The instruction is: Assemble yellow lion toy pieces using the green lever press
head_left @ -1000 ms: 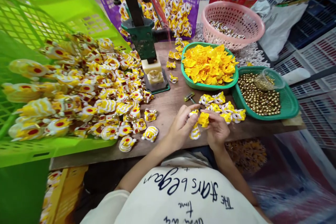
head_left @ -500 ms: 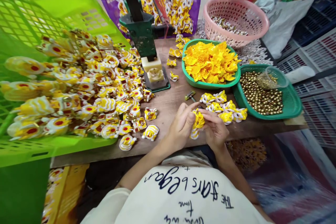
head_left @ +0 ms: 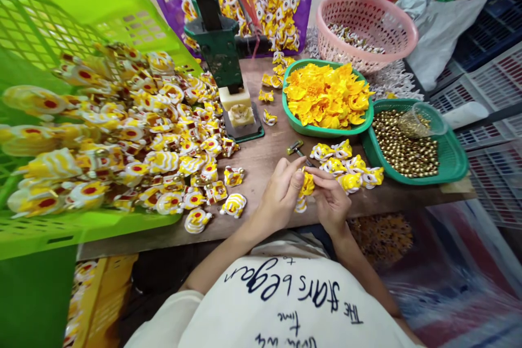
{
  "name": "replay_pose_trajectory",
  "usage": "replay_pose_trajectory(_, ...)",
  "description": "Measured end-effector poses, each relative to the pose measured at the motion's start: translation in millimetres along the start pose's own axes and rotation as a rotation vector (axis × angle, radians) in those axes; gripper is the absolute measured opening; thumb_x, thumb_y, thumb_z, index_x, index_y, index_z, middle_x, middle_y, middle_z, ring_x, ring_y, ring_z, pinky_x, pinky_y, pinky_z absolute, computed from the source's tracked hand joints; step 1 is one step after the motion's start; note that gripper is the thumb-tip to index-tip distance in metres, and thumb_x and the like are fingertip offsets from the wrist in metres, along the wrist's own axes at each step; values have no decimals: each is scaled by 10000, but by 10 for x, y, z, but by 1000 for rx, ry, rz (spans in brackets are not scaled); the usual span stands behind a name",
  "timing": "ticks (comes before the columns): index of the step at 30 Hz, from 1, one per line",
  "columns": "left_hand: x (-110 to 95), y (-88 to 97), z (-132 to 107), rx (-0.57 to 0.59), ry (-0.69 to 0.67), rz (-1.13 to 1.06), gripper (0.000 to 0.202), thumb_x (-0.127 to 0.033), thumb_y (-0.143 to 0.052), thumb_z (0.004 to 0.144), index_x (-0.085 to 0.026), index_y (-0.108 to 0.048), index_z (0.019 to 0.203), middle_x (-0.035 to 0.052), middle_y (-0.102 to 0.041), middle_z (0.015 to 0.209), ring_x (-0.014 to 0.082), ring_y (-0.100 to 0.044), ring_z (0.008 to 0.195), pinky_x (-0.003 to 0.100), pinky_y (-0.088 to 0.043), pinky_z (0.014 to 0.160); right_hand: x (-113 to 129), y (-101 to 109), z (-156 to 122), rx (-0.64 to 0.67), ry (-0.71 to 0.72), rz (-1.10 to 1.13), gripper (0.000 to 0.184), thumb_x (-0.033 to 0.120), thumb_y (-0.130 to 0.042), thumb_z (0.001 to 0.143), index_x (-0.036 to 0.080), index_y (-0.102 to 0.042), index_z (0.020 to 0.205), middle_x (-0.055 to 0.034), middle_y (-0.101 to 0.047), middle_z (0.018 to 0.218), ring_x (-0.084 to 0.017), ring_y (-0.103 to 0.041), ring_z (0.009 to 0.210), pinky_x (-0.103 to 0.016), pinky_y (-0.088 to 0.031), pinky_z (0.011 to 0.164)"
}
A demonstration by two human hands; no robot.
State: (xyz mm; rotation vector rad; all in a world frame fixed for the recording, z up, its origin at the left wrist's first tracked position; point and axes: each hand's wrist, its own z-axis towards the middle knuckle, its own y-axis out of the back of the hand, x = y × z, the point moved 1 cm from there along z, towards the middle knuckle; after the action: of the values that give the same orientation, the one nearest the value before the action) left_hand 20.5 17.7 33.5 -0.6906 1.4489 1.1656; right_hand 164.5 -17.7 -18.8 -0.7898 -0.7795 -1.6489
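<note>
Head view, brown table point(head_left: 269, 147): in front of me; it bears crates, trays and many small parts;
Lime-green crate point(head_left: 81, 11): at my left; a big heap of yellow-and-white figures point(head_left: 163, 160) lies in it and spreads onto the table;
Purple crate point(head_left: 306, 2): at the far side; more such figures fill its lower part;
Hand press point(head_left: 222, 57): upright, nearer than the purple crate; a pale block point(head_left: 240, 111) is under its head;
Pink basket point(head_left: 359, 57): far and to the right; it contains tiny parts, too small for me to name;
Green tray point(head_left: 326, 131): nearer than the basket; filled with yellow petal-like parts point(head_left: 326, 95);
Bead tray point(head_left: 452, 160): just beside it on the right; gold beads point(head_left: 403, 147) and a clear cup point(head_left: 426, 122) are inside;
Left hand point(head_left: 279, 193): grasping the yellow piece point(head_left: 307, 180) between thumb and fingers;
Right hand point(head_left: 333, 198): its fingertips pinch the same piece from the other side;
Small hammer point(head_left: 295, 147): on the table, just beyond my left fingers;
Yellow piece: between my two hands, near the table edge; a white-striped part point(head_left: 300, 205) shows below it; whether both are joined, I cannot tell.
</note>
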Motion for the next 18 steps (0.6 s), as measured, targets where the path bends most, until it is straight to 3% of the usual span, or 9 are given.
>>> replay_pose_trajectory(5,20,6,1,-9,6,28,665,-553,-249,1012,-70,-533,1370,89,-486,972,204,-513,939,330,-439,875,70,14,38,16,77,-95,308,111,-579,937,242,-643,1209,-94,-671,1249,-213,-652,1166,-408,-579,955)
replay_pose_trajectory(18,23,-22,-10,-21,14,-32,635,-546,-262,1014,-97,-549,1359,81,-491,965,200,-507,919,331,-439,863,61,39,-5,5,62,-107,325,150,-574,947,242,-611,1257,-103,-660,1256,-218,-639,1180,-403,-592,941)
